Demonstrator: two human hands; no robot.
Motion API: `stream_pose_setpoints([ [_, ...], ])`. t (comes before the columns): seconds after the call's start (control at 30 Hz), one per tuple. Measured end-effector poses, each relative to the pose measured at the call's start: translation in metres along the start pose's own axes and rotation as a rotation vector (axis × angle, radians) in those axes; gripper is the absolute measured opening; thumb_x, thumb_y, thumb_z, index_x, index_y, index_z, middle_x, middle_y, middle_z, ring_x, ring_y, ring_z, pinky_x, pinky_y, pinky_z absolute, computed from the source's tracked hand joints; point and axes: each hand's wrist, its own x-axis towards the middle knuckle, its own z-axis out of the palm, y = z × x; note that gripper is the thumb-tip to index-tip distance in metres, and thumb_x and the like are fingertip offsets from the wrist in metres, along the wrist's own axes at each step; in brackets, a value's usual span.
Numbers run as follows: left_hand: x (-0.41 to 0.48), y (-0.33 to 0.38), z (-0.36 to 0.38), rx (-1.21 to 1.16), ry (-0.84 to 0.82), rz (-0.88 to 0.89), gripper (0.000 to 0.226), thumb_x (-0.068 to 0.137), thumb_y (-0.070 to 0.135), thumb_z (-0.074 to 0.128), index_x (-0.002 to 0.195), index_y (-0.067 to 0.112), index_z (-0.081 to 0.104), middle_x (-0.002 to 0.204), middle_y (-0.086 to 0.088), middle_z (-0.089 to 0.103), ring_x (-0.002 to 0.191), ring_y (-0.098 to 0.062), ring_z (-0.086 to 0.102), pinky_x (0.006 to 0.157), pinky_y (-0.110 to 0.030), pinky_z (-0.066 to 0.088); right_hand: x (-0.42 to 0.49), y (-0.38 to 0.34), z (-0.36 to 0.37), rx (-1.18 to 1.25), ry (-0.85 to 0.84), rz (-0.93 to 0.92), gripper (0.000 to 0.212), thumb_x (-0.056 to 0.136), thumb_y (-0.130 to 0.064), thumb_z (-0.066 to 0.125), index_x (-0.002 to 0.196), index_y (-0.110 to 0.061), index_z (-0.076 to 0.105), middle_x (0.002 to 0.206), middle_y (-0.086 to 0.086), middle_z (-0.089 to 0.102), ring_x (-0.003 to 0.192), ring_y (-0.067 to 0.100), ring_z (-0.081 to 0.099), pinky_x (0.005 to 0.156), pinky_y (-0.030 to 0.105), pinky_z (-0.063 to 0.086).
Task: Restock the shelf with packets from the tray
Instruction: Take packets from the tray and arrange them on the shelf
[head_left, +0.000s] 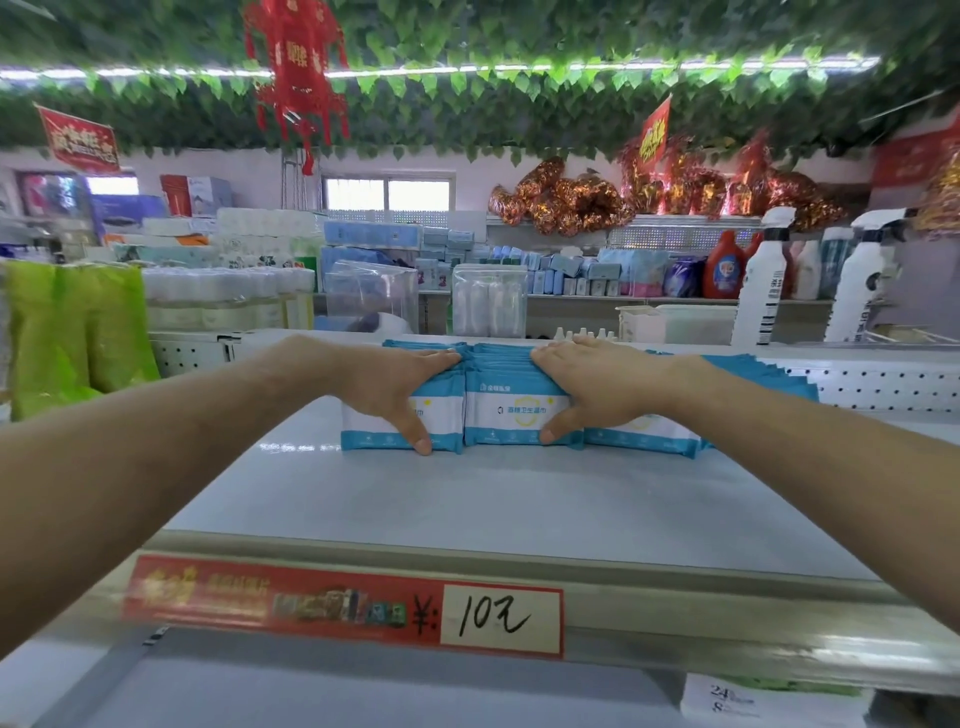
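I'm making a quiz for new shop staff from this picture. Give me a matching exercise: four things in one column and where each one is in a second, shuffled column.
Things:
1. left hand
2. right hand
3. price tag
4. green packs

Places:
A. on the front rail of the shelf
B. at the far left of the view
C. gripping the middle stack of packets
D. gripping the left stack of packets

Pairs: 1-D, 2-C, 3-A, 4-B.
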Motion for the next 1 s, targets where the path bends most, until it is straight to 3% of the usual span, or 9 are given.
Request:
stream_pose_setpoints([
  [0.17,-0.005,0.001,0.001,-0.017,-0.001,-0.003,0.132,0.074,0.063,0.084,0.164,0.034,-0.007,0.172,0.008,0.011,0.154,-0.021,0.022,0.126,-0.04,0.019,-0.007,-0.006,-0.006,0.026,-0.016,0.03,0.096,0.08,-0.078,0.066,0.149,-0.019,0.036,0.153,0.002,0.045,0.137,0.025,0.043,0.121,0.041,0.026],
  [0.3,-0.024,-0.013,0.0,-0.039,0.036,-0.012,0.128,0.073,0.065,0.083,0.165,0.036,-0.001,0.171,0.008,0.014,0.154,-0.019,0.024,0.124,-0.035,0.019,-0.011,-0.014,-0.02,0.099,0.005,0.024,0.103,0.08,-0.08,0.063,0.156,-0.019,0.029,0.158,0.004,0.04,0.14,0.027,0.041,0.121,0.045,0.032],
  [0.4,-0.048,-0.034,-0.001,-0.042,0.058,-0.088,0.122,0.074,0.067,0.081,0.165,0.036,0.004,0.168,0.007,0.025,0.149,-0.02,0.033,0.124,-0.04,0.028,-0.012,-0.036,-0.035,0.153,0.085,-0.043,0.1,0.089,-0.07,0.06,0.164,-0.021,0.016,0.17,0.0,0.022,0.154,0.024,0.025,0.125,0.043,0.021],
  [0.53,-0.082,-0.066,0.012,-0.071,0.112,-0.159,0.121,0.056,0.089,0.075,0.154,0.061,0.009,0.169,0.011,0.024,0.152,-0.017,0.031,0.124,-0.048,0.03,0.004,-0.076,-0.052,0.232,0.177,-0.232,0.073,0.098,-0.053,0.061,0.16,-0.027,0.032,0.164,-0.003,0.034,0.145,0.02,0.04,0.122,0.042,0.032],
  [0.73,-0.128,-0.084,0.019,-0.111,0.093,-0.195,0.144,0.044,0.099,0.063,0.164,0.041,0.006,0.172,0.004,0.017,0.156,-0.02,0.022,0.127,-0.047,0.022,0.025,-0.12,-0.058,0.263,0.169,-0.379,0.05,0.1,-0.037,0.066,0.147,-0.029,0.053,0.145,-0.004,0.051,0.129,0.017,0.049,0.111,0.034,0.037],
  [0.87,-0.155,-0.102,0.03,-0.148,0.127,-0.225,0.127,0.062,0.087,0.069,0.164,0.04,0.009,0.172,0.006,0.017,0.156,-0.018,0.021,0.128,-0.045,0.021,0.034,-0.129,-0.057,0.249,0.163,-0.381,0.042,0.099,-0.025,0.069,0.139,-0.029,0.059,0.132,-0.004,0.053,0.118,0.016,0.052,0.106,0.034,0.042],
  [1.0,-0.175,-0.112,0.028,-0.147,0.103,-0.247,0.116,0.077,0.073,0.071,0.165,0.035,0.007,0.171,0.014,0.011,0.157,-0.01,0.017,0.127,-0.032,0.013,0.037,-0.129,-0.058,0.261,0.171,-0.383,0.037,0.096,-0.011,0.067,0.128,-0.031,0.066,0.12,-0.006,0.052,0.106,0.013,0.052,0.101,0.038,0.047],
])
